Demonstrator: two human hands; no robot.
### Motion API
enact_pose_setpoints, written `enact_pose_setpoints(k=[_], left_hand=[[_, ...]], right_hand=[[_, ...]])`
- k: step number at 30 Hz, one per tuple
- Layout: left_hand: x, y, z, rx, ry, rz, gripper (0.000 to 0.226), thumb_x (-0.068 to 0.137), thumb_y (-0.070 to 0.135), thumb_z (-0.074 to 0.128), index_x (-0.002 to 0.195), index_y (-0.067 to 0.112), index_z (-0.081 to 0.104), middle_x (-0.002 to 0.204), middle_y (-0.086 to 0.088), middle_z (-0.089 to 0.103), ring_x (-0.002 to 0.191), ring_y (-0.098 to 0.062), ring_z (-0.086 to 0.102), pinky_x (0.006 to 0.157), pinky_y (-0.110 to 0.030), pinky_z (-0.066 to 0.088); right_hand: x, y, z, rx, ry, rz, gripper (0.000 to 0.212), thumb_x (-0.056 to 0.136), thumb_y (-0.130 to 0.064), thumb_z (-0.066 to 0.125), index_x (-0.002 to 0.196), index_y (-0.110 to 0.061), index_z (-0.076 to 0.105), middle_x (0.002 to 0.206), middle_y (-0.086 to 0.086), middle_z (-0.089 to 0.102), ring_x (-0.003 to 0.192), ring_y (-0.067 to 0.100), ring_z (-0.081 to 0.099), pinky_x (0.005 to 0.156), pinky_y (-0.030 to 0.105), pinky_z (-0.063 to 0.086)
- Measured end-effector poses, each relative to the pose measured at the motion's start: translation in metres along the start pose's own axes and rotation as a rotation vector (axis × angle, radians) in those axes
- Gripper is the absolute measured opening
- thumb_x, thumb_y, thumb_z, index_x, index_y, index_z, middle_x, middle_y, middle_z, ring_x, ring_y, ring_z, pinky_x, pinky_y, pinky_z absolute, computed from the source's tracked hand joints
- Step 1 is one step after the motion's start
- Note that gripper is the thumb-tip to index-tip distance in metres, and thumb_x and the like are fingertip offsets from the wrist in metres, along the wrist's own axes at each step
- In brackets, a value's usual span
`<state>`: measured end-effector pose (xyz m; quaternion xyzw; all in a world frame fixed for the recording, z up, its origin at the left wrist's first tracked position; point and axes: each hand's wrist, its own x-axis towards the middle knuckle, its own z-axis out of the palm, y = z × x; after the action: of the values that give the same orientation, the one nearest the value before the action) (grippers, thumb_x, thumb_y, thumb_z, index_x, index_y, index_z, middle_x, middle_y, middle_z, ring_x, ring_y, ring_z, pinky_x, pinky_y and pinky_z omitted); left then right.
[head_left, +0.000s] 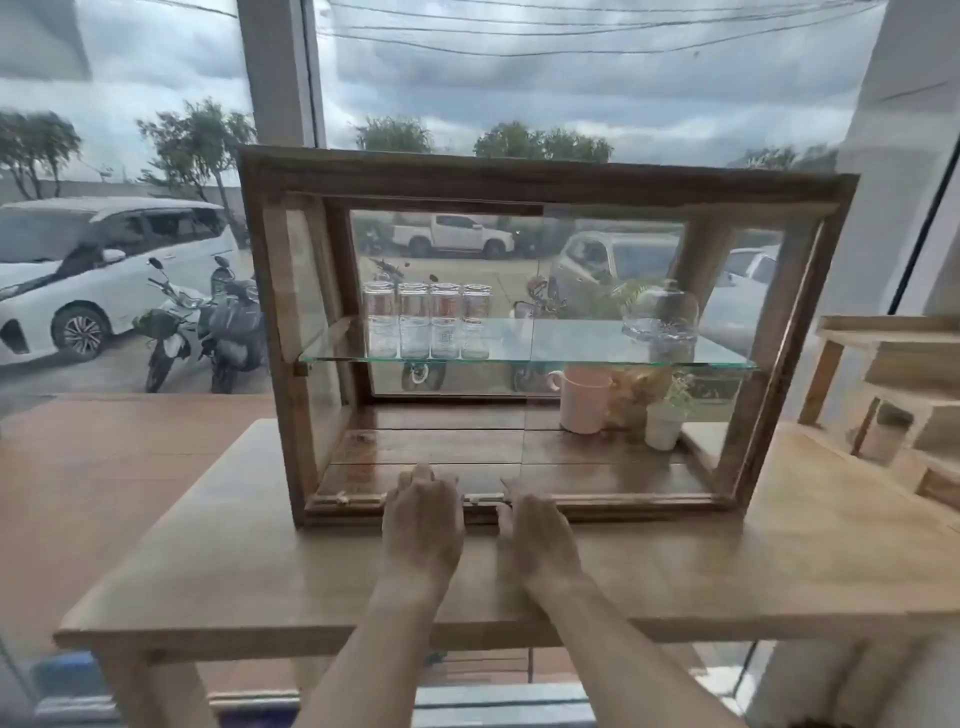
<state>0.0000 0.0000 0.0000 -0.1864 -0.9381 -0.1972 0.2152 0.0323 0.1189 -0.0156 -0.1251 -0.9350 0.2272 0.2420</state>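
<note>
A wooden display cabinet (519, 179) with glass sides stands on a light wooden table (249, 561). My left hand (423, 519) is at the middle of the cabinet's bottom front rail (634, 503), with its fingers curled over the rail into the cabinet. My right hand (537, 540) lies just to the right of it, its fingertips touching the same rail beside a small metal latch (483, 500). Inside, a glass shelf (561, 343) carries several clear jars (428, 319) and a domed glass dish (660, 322).
On the cabinet floor at the right stand a pink mug (584, 400) and a small white plant pot (662, 426). A pale wooden rack (898, 374) stands at the table's right end. A large window behind shows parked cars and motorbikes.
</note>
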Motion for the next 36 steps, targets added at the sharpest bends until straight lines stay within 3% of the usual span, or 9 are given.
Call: enact_pose_setpoints(k=[6,12,22,26,30,34,36], left_hand=[[0.017,0.000,0.024,0.003,-0.035,0.007,0.027,0.096,0.033,0.052,0.113,0.023,0.070,0.108,-0.005,0.062,0.107,-0.024,0.057,0.094,-0.034,0.044],[0.023,0.002,0.035,-0.027,-0.053,0.029,0.027,0.097,0.032,0.050,0.105,0.022,0.074,0.106,-0.004,0.061,0.108,-0.023,0.055,0.095,-0.034,0.045],[0.002,-0.006,0.016,-0.041,0.031,0.097,0.018,0.094,0.029,0.058,0.099,0.018,0.071,0.096,-0.001,0.062,0.097,-0.020,0.059,0.087,-0.030,0.047],[-0.028,-0.035,-0.007,-0.063,0.042,0.049,0.016,0.093,0.030,0.058,0.099,0.020,0.069,0.101,0.001,0.062,0.100,-0.017,0.058,0.090,-0.030,0.048],[-0.071,-0.087,-0.039,-0.044,0.080,-0.011,0.017,0.094,0.029,0.056,0.099,0.017,0.068,0.098,0.001,0.066,0.092,-0.016,0.060,0.087,-0.033,0.051],[-0.118,-0.148,-0.082,-0.075,0.134,-0.129,0.012,0.092,0.024,0.061,0.091,0.014,0.068,0.087,-0.004,0.070,0.082,-0.022,0.064,0.075,-0.032,0.050],[-0.144,-0.182,-0.102,-0.136,0.137,-0.200,0.008,0.088,0.017,0.065,0.085,0.010,0.069,0.080,-0.008,0.070,0.076,-0.025,0.064,0.071,-0.030,0.048]], right_hand=[[0.005,0.013,0.012,0.032,0.024,-0.063,0.023,0.097,-0.018,0.039,0.101,-0.014,0.061,0.097,0.013,0.068,0.094,0.034,0.063,0.077,0.043,0.050],[0.006,0.019,0.016,0.137,0.076,-0.063,0.014,0.095,-0.016,0.042,0.095,-0.013,0.057,0.090,0.012,0.069,0.087,0.032,0.062,0.076,0.044,0.048],[0.002,0.014,0.011,0.217,0.120,-0.040,0.013,0.088,-0.003,0.042,0.084,-0.015,0.045,0.063,0.006,0.058,0.059,0.025,0.056,0.056,0.031,0.035],[-0.007,0.009,0.006,0.190,0.130,-0.151,0.015,0.086,0.004,0.043,0.091,-0.010,0.045,0.059,0.011,0.057,0.056,0.030,0.058,0.052,0.034,0.038],[-0.020,-0.002,0.005,0.216,0.151,-0.252,0.013,0.090,0.006,0.047,0.094,-0.007,0.050,0.062,0.011,0.060,0.056,0.028,0.060,0.053,0.029,0.039],[-0.049,-0.044,0.025,0.359,0.141,-0.371,0.017,0.092,0.001,0.052,0.085,-0.014,0.052,0.059,-0.003,0.052,0.051,0.005,0.050,0.054,0.028,0.038],[-0.072,-0.079,0.045,0.406,0.123,-0.463,0.013,0.092,0.001,0.053,0.087,-0.011,0.056,0.067,0.000,0.055,0.057,0.011,0.050,0.059,0.030,0.042]])
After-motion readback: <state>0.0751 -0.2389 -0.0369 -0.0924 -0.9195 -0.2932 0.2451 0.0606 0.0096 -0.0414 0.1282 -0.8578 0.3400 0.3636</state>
